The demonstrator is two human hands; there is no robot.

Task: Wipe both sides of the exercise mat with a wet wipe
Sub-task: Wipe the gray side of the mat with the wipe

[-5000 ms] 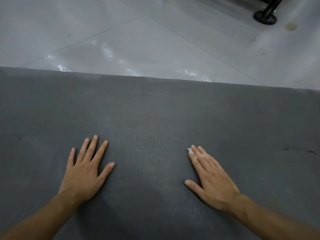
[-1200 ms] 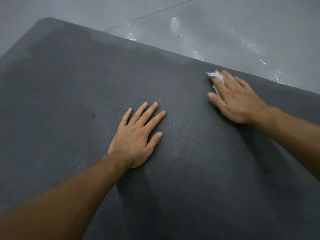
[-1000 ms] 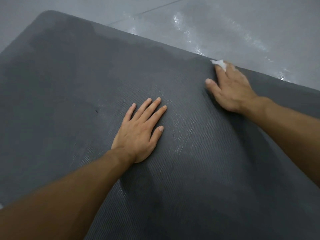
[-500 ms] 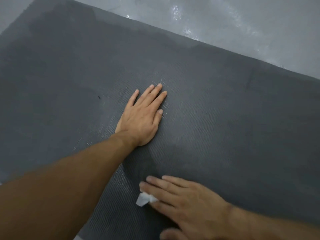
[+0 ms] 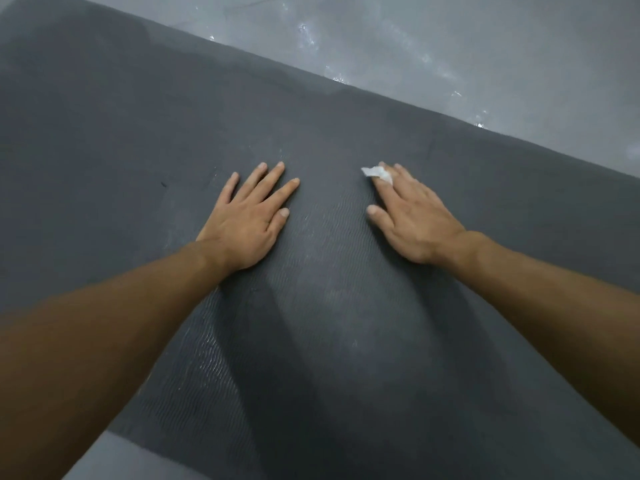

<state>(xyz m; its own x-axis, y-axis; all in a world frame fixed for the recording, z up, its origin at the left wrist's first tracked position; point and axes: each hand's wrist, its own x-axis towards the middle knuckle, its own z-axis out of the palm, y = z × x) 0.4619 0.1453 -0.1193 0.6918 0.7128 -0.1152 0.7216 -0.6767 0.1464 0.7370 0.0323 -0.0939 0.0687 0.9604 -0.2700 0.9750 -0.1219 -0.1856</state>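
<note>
Right hand (image 5: 412,220) has carried the small white wet wipe (image 5: 376,173) from the near edge to mid-width of the dark grey textured exercise mat (image 5: 138,133); by this evidence, wiping of this side continues. Its straight fingers (image 5: 407,183) press the wipe flat, with one corner protruding beyond them on the far left. To the left, the left hand (image 5: 249,216) lies spread on the mat, grasping nothing.

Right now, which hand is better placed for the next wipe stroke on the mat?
Right. The right hand presses the wet wipe onto the mat; the left hand lies flat and bare, likely just bracing.
</note>
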